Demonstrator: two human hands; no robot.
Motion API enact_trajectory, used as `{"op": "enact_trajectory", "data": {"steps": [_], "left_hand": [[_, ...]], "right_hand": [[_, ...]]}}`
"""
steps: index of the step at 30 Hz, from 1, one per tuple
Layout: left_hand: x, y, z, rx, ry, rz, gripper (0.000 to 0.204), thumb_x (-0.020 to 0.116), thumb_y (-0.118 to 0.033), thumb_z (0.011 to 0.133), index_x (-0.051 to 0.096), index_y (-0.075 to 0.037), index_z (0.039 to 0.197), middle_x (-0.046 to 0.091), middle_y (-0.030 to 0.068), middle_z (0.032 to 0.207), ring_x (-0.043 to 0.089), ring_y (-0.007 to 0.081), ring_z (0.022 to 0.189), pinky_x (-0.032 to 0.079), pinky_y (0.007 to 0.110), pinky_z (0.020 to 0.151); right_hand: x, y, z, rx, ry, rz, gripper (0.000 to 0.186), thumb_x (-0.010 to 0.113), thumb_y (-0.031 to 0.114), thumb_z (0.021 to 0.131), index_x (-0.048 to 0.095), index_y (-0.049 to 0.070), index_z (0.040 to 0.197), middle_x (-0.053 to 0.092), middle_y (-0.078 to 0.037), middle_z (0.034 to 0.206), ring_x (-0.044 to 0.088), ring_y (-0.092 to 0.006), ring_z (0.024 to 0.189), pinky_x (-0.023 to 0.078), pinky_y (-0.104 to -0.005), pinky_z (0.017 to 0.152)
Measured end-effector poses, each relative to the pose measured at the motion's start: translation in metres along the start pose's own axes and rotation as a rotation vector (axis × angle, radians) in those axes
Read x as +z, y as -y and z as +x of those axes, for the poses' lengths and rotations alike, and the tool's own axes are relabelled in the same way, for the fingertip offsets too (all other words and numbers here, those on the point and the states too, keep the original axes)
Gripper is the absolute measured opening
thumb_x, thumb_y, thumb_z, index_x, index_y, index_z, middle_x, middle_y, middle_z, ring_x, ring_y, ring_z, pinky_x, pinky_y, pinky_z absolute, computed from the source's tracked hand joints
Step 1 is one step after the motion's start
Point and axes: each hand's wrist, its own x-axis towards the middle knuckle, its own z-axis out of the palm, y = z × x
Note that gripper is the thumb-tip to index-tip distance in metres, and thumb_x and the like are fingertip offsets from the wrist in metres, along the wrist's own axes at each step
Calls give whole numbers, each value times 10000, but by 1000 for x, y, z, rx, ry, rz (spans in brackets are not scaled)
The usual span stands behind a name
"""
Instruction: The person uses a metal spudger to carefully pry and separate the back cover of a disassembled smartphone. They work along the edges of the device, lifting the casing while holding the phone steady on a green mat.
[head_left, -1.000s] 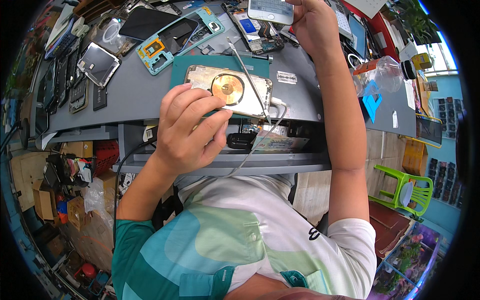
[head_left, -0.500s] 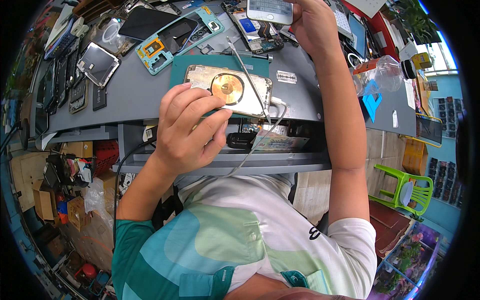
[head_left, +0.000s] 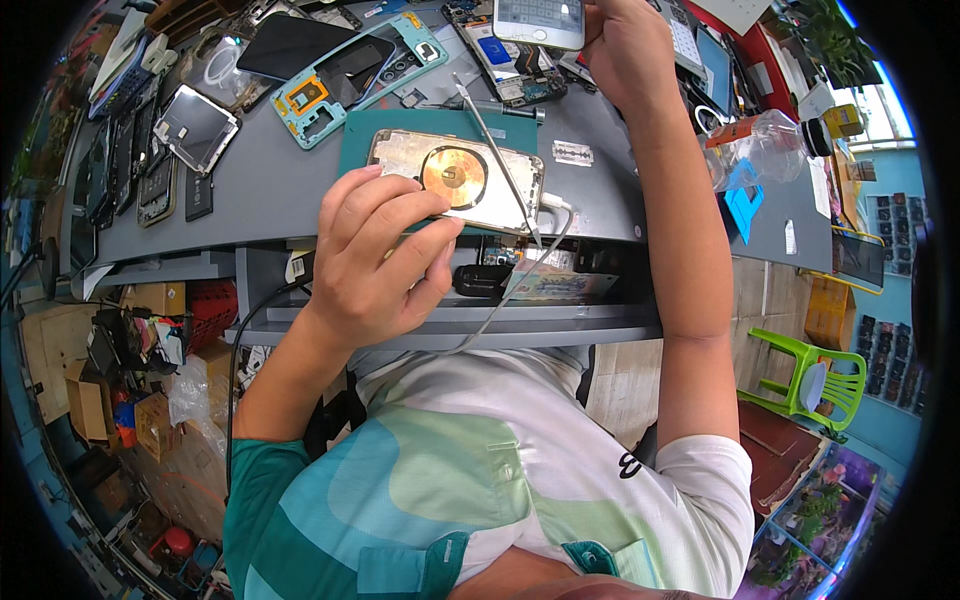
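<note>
An opened phone [head_left: 405,150] lies back up on a green mat [head_left: 362,145], with a round copper coil [head_left: 455,177] in its middle. My left hand [head_left: 375,250] rests curved fingertips on its near left part. The fingers are apart, and the thumb sits below, off the phone. Across the phone's right part lies a thin metal pry tool [head_left: 497,155]. A white cable plug [head_left: 552,201] meets its right end. At the top edge, my right hand [head_left: 632,55] is closed on the right side of a white phone [head_left: 540,30] with a lit keypad; its fingertips are partly cut off.
A razor blade [head_left: 573,153] lies right of the mat. Behind are a light blue phone frame [head_left: 350,80], a screwdriver [head_left: 520,110] and circuit boards [head_left: 515,70]. A clear bottle [head_left: 765,145] lies at the right. Below the desktop, an open drawer [head_left: 440,318] holds a banknote [head_left: 565,284].
The keypad picture on the white phone's screen looks slightly different. Both hands and the opened phone stay where they were.
</note>
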Motion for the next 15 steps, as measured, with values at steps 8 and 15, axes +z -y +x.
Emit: {"op": "enact_trajectory", "data": {"steps": [8,15], "left_hand": [[0,1,-1,6,1,-10,279,813,-65,813,838,-91,1090,786,67,1205,715,306,1163,539,566,1120],[-1,1,-1,5,6,-10,290,812,-66,818,832,-92,1106,781,70,1220,713,310,1167,535,571,1124]], "right_hand": [[-10,-1,1,19,2,26,791,475,-18,1004,323,-45,1780,675,-189,1560,763,-203,1256,617,-336,1077],[-1,2,-1,25,-1,19,816,477,-6,988,316,-35,1787,675,-187,1571,767,-197,1250,618,-326,1054]]}}
